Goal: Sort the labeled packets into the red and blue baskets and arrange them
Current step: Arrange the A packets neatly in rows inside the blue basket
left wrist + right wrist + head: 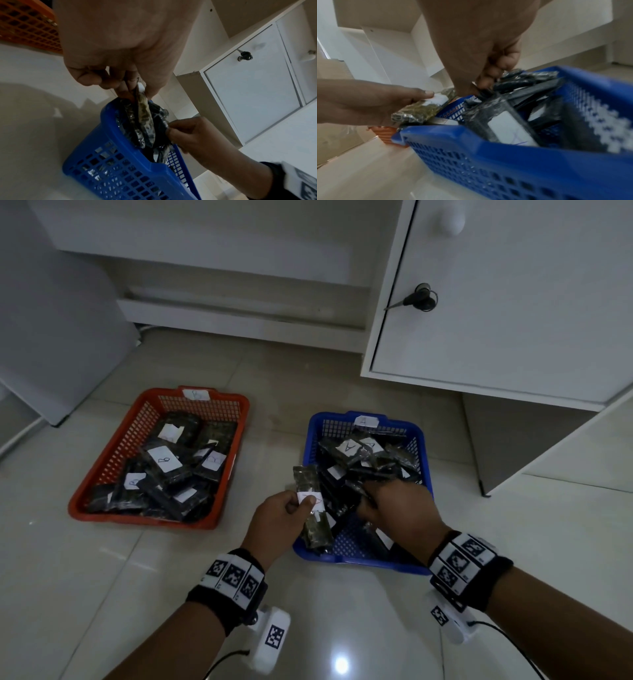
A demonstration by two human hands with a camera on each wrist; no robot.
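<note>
Sorting looks mostly done; this reads as the arrange step inside the blue basket (313, 436), tagged "A" on its far rim. The red basket (113, 446), tagged with what looks like "B", is sitting well apart to the left on the tiled floor (102, 594), already holding a loose pile of dark packets with white labels.

Left hand (279, 517) is pinching one upright packet (308, 484) at its white label, thumb on the label face and fingers (89, 77) curled behind. The packet is hanging over the near-left corner of the blue basket; its letter is partly covered by the thumb, so can't read it.

Right hand (397, 505) is reaching down into the blue pile, fingers (489, 75) curled and gripping the crinkled top edge of a dark labeled packet (501, 119) standing on end near the front wall. Its label shows a blue pen stroke, letter unclear.

Blue pile is jumbled, packets lying at mixed angles, two "A" labels readable near the back.

Next move, my read: confirm the letter on the left-hand packet, then either slot it flat beside the one the right hand is holding or carry it over to red. Needs a gap opened first; the thin plastic wrap is likely slippery.
</note>
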